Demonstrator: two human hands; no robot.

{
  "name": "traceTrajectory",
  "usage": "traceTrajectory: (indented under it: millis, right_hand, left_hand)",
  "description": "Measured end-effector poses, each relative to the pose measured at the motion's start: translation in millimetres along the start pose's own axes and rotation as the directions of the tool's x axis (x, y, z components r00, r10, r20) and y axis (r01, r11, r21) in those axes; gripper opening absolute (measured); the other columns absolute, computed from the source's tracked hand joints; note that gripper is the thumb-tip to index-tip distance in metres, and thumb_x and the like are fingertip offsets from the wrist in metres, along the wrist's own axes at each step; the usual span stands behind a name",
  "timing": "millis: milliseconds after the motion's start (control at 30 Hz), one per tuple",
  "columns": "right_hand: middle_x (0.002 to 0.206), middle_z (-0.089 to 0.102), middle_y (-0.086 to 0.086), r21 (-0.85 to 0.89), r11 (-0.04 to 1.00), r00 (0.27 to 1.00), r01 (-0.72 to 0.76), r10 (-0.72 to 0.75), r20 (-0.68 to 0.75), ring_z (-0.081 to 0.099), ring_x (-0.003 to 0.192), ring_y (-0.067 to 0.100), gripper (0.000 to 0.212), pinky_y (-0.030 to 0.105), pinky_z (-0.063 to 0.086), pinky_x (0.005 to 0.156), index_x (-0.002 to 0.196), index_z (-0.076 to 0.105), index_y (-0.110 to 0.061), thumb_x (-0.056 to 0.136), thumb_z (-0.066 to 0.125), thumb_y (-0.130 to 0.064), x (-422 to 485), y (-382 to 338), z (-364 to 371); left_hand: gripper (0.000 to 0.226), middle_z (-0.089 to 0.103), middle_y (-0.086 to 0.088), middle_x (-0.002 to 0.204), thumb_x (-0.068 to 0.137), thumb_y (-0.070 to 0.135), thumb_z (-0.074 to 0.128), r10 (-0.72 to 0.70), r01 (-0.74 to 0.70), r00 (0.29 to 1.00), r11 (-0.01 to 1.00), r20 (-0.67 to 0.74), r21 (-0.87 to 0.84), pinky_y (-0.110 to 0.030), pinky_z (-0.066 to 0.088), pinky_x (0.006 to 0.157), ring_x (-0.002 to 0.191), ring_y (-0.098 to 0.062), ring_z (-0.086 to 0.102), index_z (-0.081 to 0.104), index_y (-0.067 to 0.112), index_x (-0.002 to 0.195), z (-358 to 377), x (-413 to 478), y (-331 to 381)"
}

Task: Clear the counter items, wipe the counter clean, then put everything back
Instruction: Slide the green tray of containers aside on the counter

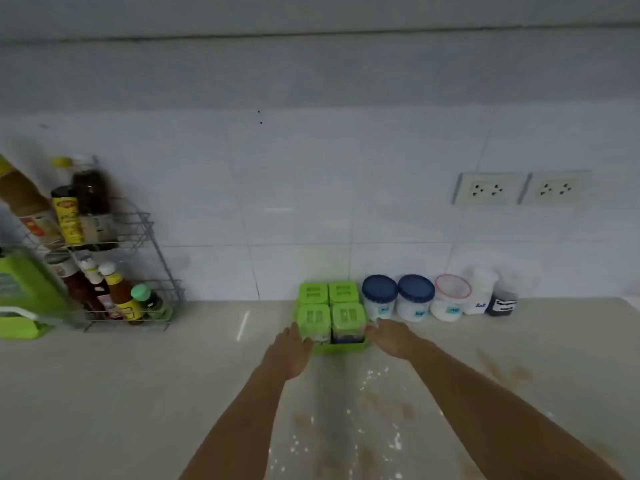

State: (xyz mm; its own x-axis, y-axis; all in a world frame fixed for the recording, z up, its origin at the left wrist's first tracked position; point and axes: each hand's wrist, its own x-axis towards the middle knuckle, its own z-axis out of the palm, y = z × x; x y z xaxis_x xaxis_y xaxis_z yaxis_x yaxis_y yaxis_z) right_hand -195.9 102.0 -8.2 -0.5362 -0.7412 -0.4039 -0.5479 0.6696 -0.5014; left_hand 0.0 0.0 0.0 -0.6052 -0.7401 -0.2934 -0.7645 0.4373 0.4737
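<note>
A green tray (pixel 341 347) holding several green-lidded spice jars (pixel 347 315) stands on the beige counter (pixel 138 393) near the tiled wall. My left hand (pixel 292 351) is against the tray's left side, fingers curled around the front-left jar. My right hand (pixel 389 337) touches the tray's right side. White powder and brownish smears (pixel 374 410) are spread on the counter in front of the tray, between my forearms.
Right of the tray stand two blue-lidded tubs (pixel 398 297), a pink-rimmed tub (pixel 450 299), a white bag and a dark jar (pixel 502 301). A wire rack of sauce bottles (pixel 114 271) and a green container (pixel 24 296) sit at the left. Wall sockets (pixel 519 188) are above.
</note>
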Motion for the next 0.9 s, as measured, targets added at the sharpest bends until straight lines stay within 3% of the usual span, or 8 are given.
traceTrajectory:
  millis: [100,200,300,367,467,533,733,900]
  right_hand:
    - [0.149,0.042,0.009,0.247,0.968,0.999,-0.041,0.043,-0.003,0.041,0.134,0.03,0.075,0.04,0.031,0.112,0.143,0.041,-0.018,0.088,0.033,-0.068,30.0,-1.0,24.0]
    - [0.143,0.049,0.009,0.463,0.884,0.995,-0.068,0.097,-0.038,0.048,0.128,0.029,0.083,0.043,0.037,0.108,0.141,0.045,-0.015,0.08,0.044,-0.072,47.0,-6.8,44.0]
    - [0.128,0.062,0.006,0.677,0.735,0.973,-0.041,0.184,-0.141,0.057,0.117,0.026,0.062,0.04,0.044,0.102,0.127,0.059,-0.013,0.081,0.063,-0.055,50.3,-12.9,51.9]
    - [0.12,0.067,0.005,0.783,0.622,0.962,-0.01,0.218,-0.161,0.061,0.109,0.023,0.051,0.036,0.047,0.097,0.12,0.065,-0.013,0.08,0.071,-0.044,55.0,-11.2,55.6]
    - [0.113,0.07,0.006,0.851,0.526,0.957,-0.018,0.254,-0.136,0.064,0.104,0.023,0.048,0.034,0.049,0.091,0.116,0.068,-0.01,0.077,0.076,-0.037,59.5,-9.7,57.9]
    - [0.109,0.071,0.007,0.867,0.497,0.953,-0.032,0.278,-0.124,0.065,0.102,0.024,0.047,0.035,0.05,0.092,0.113,0.069,-0.009,0.075,0.078,-0.036,61.3,-8.9,60.3]
    - [0.099,0.073,0.011,0.887,0.458,0.944,-0.055,0.314,-0.104,0.067,0.092,0.025,0.041,0.033,0.051,0.084,0.101,0.073,-0.005,0.074,0.079,-0.035,41.1,-16.7,66.8]
    - [0.096,0.073,0.009,0.896,0.444,0.945,-0.028,0.303,-0.121,0.066,0.091,0.024,0.038,0.029,0.047,0.078,0.099,0.073,-0.008,0.074,0.079,-0.035,1.5,-22.6,63.4]
  left_hand:
    - [0.049,0.042,-0.016,0.147,0.102,0.034,0.035,-0.021,0.023,1.0,0.971,0.01,-0.237,-0.031,0.034,0.103,0.133,-0.031,0.043,0.032,0.007,0.143,13.5,24.6,-14.6]
    - [0.047,0.055,-0.008,0.137,0.097,0.044,0.043,-0.096,0.053,0.994,0.857,-0.058,-0.513,-0.029,0.037,0.094,0.123,-0.028,0.052,0.048,0.017,0.135,27.3,43.0,-19.0]
    - [0.07,0.047,-0.012,0.143,0.09,0.05,0.055,-0.302,0.161,0.95,0.695,-0.081,-0.7,-0.034,0.037,0.104,0.13,-0.03,0.046,0.038,0.007,0.143,33.9,61.3,-25.8]
    - [0.079,0.053,-0.016,0.137,0.078,0.06,0.062,-0.369,0.227,0.929,0.588,-0.009,-0.776,-0.039,0.044,0.102,0.119,-0.031,0.055,0.049,0.006,0.135,38.7,73.0,-34.3]
    - [0.05,0.065,-0.014,0.082,0.072,0.058,0.069,-0.319,0.249,0.943,0.479,0.098,-0.842,-0.03,0.046,0.067,0.063,-0.02,0.055,0.068,0.009,0.08,38.8,79.0,-41.7]
    - [0.05,0.054,-0.007,0.065,0.062,0.06,0.075,-0.29,0.26,0.946,0.401,0.147,-0.879,-0.029,0.037,0.058,0.051,-0.016,0.043,0.066,0.012,0.074,40.4,78.6,-47.9]
    - [0.03,0.044,0.002,0.053,0.075,0.043,0.076,-0.307,0.243,0.94,0.297,0.149,-0.923,-0.026,0.035,0.057,0.051,-0.012,0.037,0.069,0.013,0.074,36.7,56.9,-47.1]
    - [0.017,0.056,0.002,0.069,0.081,0.034,0.072,-0.323,0.231,0.932,0.189,0.162,-0.954,-0.025,0.043,0.068,0.06,-0.01,0.046,0.068,0.017,0.079,37.4,12.4,-37.6]
